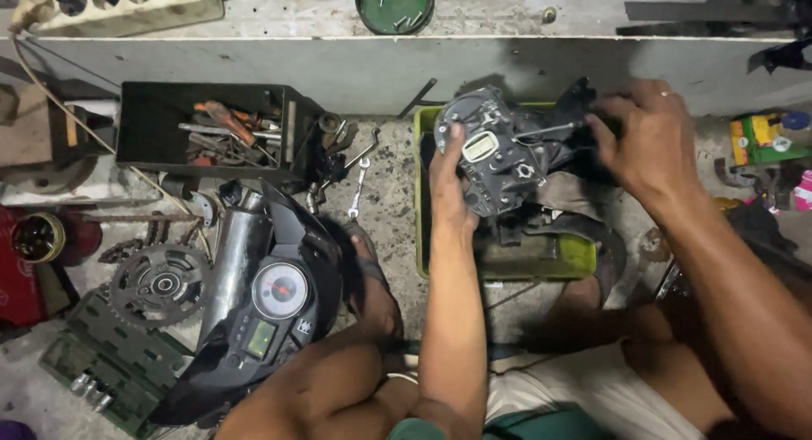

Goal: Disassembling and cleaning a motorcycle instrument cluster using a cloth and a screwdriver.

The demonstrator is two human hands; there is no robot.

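Nearest the camera, bare knees frame a dusty concrete floor (389, 195) speckled with grit. Low on the left lies a dark green socket case (101, 364) and, beside it, a black motorcycle front cowl with a round speedometer dial (279, 289) and a small green display. A toothed sprocket (159, 284) rests just beside it, and a spanner (359, 189) lies on the floor further up.

Over a yellow-green plastic tray (575, 256), both hands hold a dark grey instrument-cluster housing (495, 157) — the left hand (448, 191) grips its near left edge with the thumb pressed up on its face, and the right hand (647, 136) is closed around its far right side.

Further off, a black box (152, 123) holds orange-handled tools. At the right edge sits a small green and yellow carton (761, 140), with something pink below it. Farthest — a pale, scuffed ledge (296, 21) carries a beige power strip (118, 7) and a round green lid (394, 5) with screws in it.
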